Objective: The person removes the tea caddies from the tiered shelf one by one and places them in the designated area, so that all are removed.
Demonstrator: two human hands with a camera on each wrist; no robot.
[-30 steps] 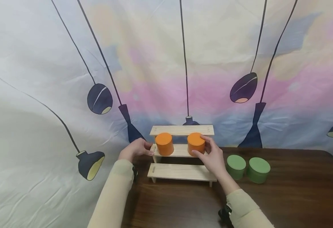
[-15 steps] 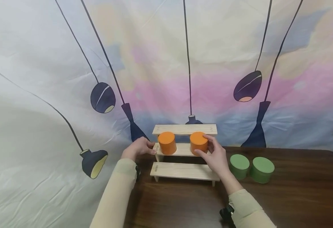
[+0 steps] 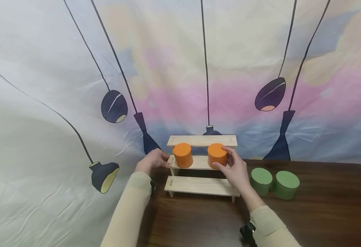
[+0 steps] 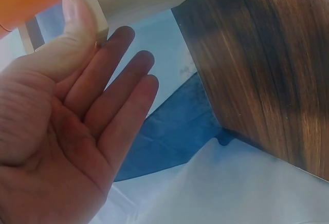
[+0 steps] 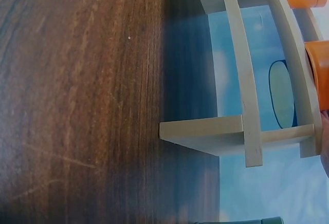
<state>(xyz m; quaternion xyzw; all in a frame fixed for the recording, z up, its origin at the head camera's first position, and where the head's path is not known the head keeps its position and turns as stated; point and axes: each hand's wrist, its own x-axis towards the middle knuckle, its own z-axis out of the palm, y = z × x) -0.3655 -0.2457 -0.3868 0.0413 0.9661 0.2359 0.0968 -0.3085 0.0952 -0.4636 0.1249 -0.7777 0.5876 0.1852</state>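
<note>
A light wooden three-step stand (image 3: 202, 185) bears two lidded orange tins on its middle step. My right hand (image 3: 236, 171) grips the right orange tin (image 3: 217, 156), thumb at its front and fingers at its far right side. Only a bit of that hand's thumb shows at the edge of the right wrist view. The left orange tin (image 3: 183, 156) stands upright near the step's left end, touched by neither hand. There my left hand (image 4: 67, 116) pinches the end of the middle step (image 4: 92, 11) between thumb and index finger, its other fingers stretched out.
Two lidded green tins (image 3: 261, 180) stand side by side on the dark wooden table (image 3: 328, 202), right of the stand. Behind the stand hangs a patterned cloth (image 3: 236, 51) with printed lamps, and it also runs along the left side.
The whole head view has shifted slightly, so everything sits a little farther right. Both hands keep their hold, and the tins stay in place on the stand.
</note>
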